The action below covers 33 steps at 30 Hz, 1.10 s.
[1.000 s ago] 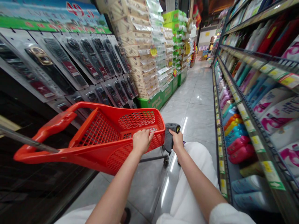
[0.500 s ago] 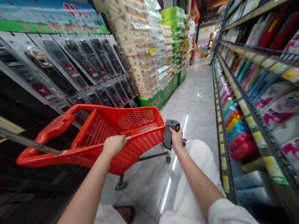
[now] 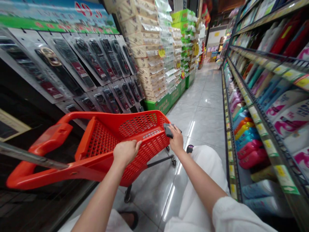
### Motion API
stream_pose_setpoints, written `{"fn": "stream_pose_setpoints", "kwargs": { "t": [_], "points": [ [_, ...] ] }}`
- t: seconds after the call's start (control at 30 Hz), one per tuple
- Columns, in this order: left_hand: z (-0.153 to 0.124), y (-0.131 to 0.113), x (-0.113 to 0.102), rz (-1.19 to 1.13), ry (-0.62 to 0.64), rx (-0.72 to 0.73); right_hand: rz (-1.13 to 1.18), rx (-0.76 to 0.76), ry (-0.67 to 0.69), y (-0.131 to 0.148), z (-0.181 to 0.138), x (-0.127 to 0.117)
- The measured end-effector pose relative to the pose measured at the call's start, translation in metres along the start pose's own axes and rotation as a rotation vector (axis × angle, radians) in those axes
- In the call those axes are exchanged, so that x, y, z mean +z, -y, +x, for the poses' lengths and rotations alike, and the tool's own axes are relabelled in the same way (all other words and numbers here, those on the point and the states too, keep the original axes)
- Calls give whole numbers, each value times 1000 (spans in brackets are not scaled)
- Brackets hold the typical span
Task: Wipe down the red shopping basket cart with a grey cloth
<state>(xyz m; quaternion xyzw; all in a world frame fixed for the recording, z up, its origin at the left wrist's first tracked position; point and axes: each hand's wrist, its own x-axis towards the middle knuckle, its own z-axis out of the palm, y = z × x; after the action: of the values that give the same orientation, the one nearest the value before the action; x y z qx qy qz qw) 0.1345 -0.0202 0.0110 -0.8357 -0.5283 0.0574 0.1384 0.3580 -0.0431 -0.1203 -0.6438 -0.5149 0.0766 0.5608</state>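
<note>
A red plastic shopping cart (image 3: 151,150) stands in front of me, its mesh basket turned towards the right and its handle at the left. My left hand (image 3: 126,152) is closed over the near rim of the basket, thumb pointing right. At the basket's front corner, my right hand (image 3: 177,140) presses a dark grey cloth (image 3: 169,130) against the rim. The fingers of that hand are wrapped over the cloth, and part of it is hidden under them. Nothing shows inside the visible part of the basket.
Packaged belts (image 3: 79,61) hang on a rack at the left. Beyond them rise stacks of beige packs (image 3: 147,54) and green packs (image 3: 184,32). Shelves of bottles (image 3: 251,151) line the right side. A tiled aisle (image 3: 202,96) runs between. My bent knee (image 3: 210,161) is beside the cart.
My right hand has moved left with the cloth, from just off the cart's front corner onto its rim. My left hand stays on the near rim. The view has shifted slightly.
</note>
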Motion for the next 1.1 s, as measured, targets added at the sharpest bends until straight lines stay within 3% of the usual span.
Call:
{"fn": "stream_pose_setpoints", "kwargs": {
  "t": [0.1, 0.27, 0.33, 0.47, 0.6, 0.7, 0.8, 0.9, 1.0, 1.1],
  "points": [
    [-2, -4, -1, -13, -3, -34, 12, 47, -23, 1, 8, 5],
    [-2, -7, -2, -33, -8, -60, 16, -265, 147, 36, -19, 33],
    [-3, -6, -2, -33, -14, -45, 15, -301, 164, 41, -25, 35],
    [-6, -3, -1, -18, -8, -40, 99, -139, 28, 16, -13, 21],
    [-1, -3, -6, -19, 54, -39, 376, 264, -214, -28, 14, 8],
    [8, 0, -12, -18, 135, 11, 567, 509, -335, -45, 31, 9],
    [19, 5, -16, -106, 233, 86, 697, 530, -379, -41, 32, 20],
    [25, 8, -15, -182, 288, 106, 670, 500, -391, -26, 13, 35],
    [25, 6, -13, -147, 277, 96, 604, 366, -344, -15, -13, 45],
    [21, 3, -13, -120, 240, 105, 615, 300, -318, -16, -17, 46]
  ]
}}
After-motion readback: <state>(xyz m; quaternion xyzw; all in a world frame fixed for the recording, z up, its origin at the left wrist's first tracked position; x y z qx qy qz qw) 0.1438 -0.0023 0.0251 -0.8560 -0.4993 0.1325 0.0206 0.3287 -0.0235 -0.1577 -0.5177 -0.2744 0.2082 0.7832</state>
